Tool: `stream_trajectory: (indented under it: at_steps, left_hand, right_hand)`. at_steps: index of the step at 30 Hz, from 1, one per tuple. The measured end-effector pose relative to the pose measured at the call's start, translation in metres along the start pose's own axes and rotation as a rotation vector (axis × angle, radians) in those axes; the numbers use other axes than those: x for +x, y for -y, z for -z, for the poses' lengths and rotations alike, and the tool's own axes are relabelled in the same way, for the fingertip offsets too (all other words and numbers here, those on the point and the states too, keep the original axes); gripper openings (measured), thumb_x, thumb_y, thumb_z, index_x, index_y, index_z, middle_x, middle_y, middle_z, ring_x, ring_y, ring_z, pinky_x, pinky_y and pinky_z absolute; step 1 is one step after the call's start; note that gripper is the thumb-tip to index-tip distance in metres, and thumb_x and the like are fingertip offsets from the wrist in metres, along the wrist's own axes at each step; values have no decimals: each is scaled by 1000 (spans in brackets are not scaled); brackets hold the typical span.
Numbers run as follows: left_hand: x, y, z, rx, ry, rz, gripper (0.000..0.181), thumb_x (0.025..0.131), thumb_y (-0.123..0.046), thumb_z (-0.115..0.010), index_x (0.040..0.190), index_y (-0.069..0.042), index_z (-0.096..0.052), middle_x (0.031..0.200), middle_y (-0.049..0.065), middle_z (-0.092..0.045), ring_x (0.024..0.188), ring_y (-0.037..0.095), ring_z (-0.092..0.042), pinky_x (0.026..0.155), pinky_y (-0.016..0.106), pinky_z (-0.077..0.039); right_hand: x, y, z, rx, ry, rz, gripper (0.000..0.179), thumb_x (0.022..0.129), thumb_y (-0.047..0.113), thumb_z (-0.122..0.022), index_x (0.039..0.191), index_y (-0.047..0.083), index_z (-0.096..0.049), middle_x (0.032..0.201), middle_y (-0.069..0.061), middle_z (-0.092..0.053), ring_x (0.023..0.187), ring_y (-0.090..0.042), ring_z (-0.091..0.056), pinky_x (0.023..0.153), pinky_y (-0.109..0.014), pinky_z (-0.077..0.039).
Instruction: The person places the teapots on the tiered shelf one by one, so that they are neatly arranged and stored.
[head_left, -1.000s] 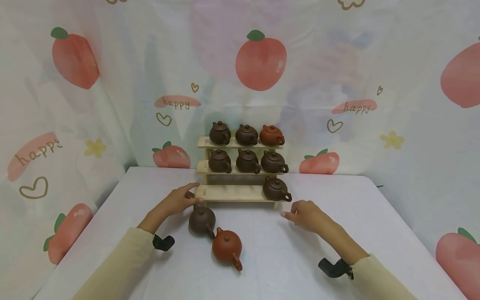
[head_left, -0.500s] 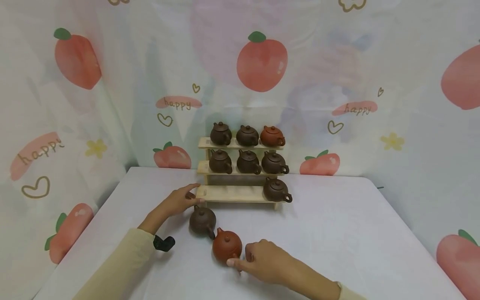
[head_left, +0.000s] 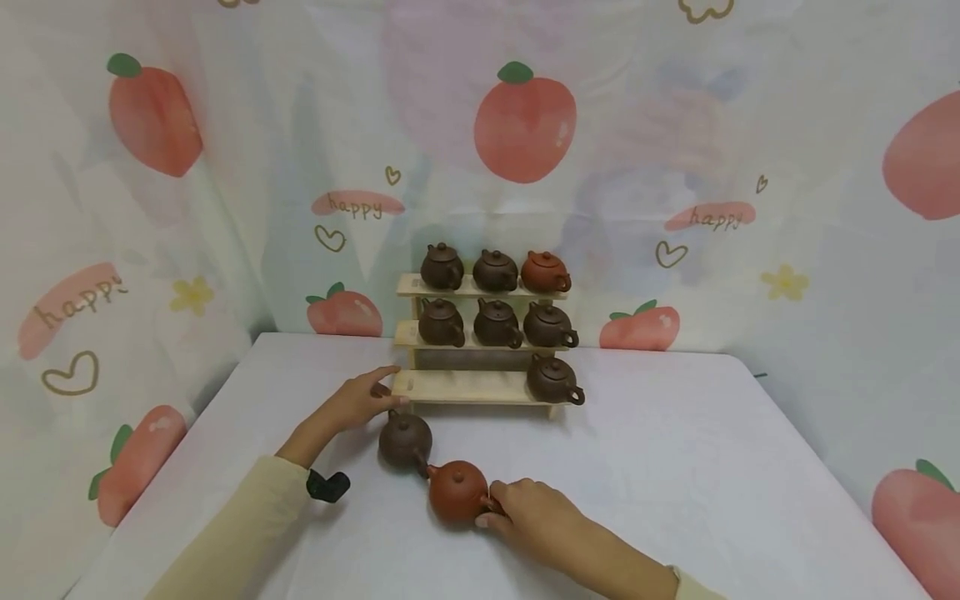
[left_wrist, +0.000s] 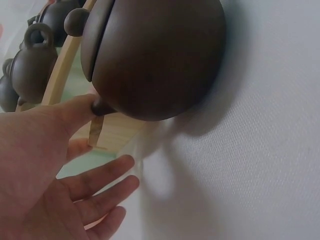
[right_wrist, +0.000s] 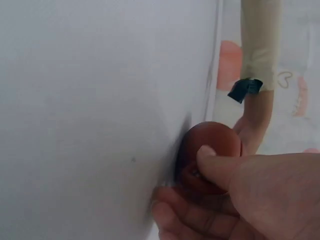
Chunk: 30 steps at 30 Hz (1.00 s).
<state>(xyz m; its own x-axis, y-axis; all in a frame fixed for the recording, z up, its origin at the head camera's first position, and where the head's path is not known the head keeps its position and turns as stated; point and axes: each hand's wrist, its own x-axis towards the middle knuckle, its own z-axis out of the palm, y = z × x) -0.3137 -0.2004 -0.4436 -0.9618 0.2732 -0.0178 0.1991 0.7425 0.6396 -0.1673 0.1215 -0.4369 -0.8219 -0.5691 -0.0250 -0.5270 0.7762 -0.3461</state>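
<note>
With thumb and fingers, my right hand point(head_left: 551, 525) pinches the handle of a reddish-brown teapot point(head_left: 456, 493) on the white cloth. The right wrist view shows the thumb across that teapot's point(right_wrist: 212, 137) handle side. A three-tier wooden stand point(head_left: 465, 385) stands behind. My left hand point(head_left: 360, 402) holds the left end of its lowest shelf between thumb and index finger; in the left wrist view the other fingers point(left_wrist: 102, 200) stretch out loosely. Close below that hand sits a dark brown teapot point(head_left: 405, 442), its handle near the red teapot's spout.
Dark teapots point(head_left: 495, 323) line the middle shelf. The top shelf bears two dark ones and a red teapot point(head_left: 544, 272). One dark teapot point(head_left: 553, 378) stands at the lowest shelf's right end. A fruit-patterned cloth point(head_left: 630, 150) hangs behind the table.
My right hand has come from near the stand's right side to the red teapot and taken its handle. That teapot has turned slightly, handle rightward. My left hand has stayed at the shelf.
</note>
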Motion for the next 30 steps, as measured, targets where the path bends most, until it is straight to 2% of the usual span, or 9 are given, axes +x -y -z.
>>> stream_trajectory:
  at_steps: [7,13,18,30]
  left_hand:
    - [-1,-2,1,2,-2,-14,73,100,-41,-73,158,-6,-47,122,24,-73,117,39,-69,96,54,-55]
    - [-2,-2,0,-13,6,12,73,101,-43,-72,159,-9,-45,127,24,-71,122,39,-67,101,56,-53]
    - [-4,-4,0,-18,16,21,74,100,-44,-71,160,-8,-44,128,24,-71,122,40,-67,99,57,-53]
    - [-3,-5,1,-14,20,14,73,101,-42,-71,159,-9,-45,129,24,-70,122,40,-67,98,55,-54]
  right_hand:
    - [-1,-7,-5,-19,-29,84,25,101,36,-71,93,14,-61,82,1,-68,78,-17,-70,62,-34,-52]
    - [-6,-18,-7,3,-70,119,23,102,38,-68,92,19,-61,80,14,-60,72,-4,-56,64,-30,-48]
    - [-13,-29,-3,29,-76,101,21,102,37,-68,90,22,-60,80,17,-59,73,-2,-53,66,-29,-49]
    - [-18,-55,5,15,-127,33,17,103,32,-68,92,22,-60,84,15,-64,77,-5,-62,67,-34,-52]
